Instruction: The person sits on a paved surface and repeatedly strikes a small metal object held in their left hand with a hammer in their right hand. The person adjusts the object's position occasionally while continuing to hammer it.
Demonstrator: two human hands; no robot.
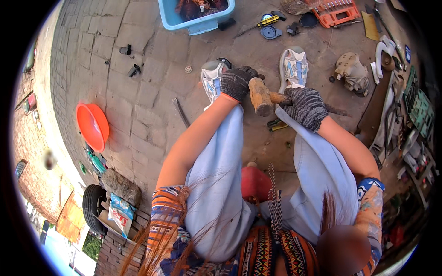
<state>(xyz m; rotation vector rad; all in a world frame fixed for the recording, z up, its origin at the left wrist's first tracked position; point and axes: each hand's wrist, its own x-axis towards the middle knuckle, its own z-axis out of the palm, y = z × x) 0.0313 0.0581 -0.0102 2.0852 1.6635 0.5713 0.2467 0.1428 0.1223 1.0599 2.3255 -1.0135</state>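
Note:
A hammer [260, 97] with a worn, blocky head is between my gloved hands, above the paving. My right hand [305, 109] is closed around its wooden handle, whose end sticks out to the right. My left hand [238, 83], in a dark knit glove, is closed beside the top of the hammer head; what it holds is hidden. A yellow-and-black tool [276, 125] lies partly hidden below the hammer. A long dark strip [181, 111] lies left of my left leg.
A blue tub [196, 26] and orange socket set [339, 19] stand ahead. A red basin [84, 120], tyre [90, 210] and block [120, 184] are left. A lumpy tan object [352, 71], green cases [419, 106] and assorted metal parts are right. A red round object [254, 180] sits between my legs.

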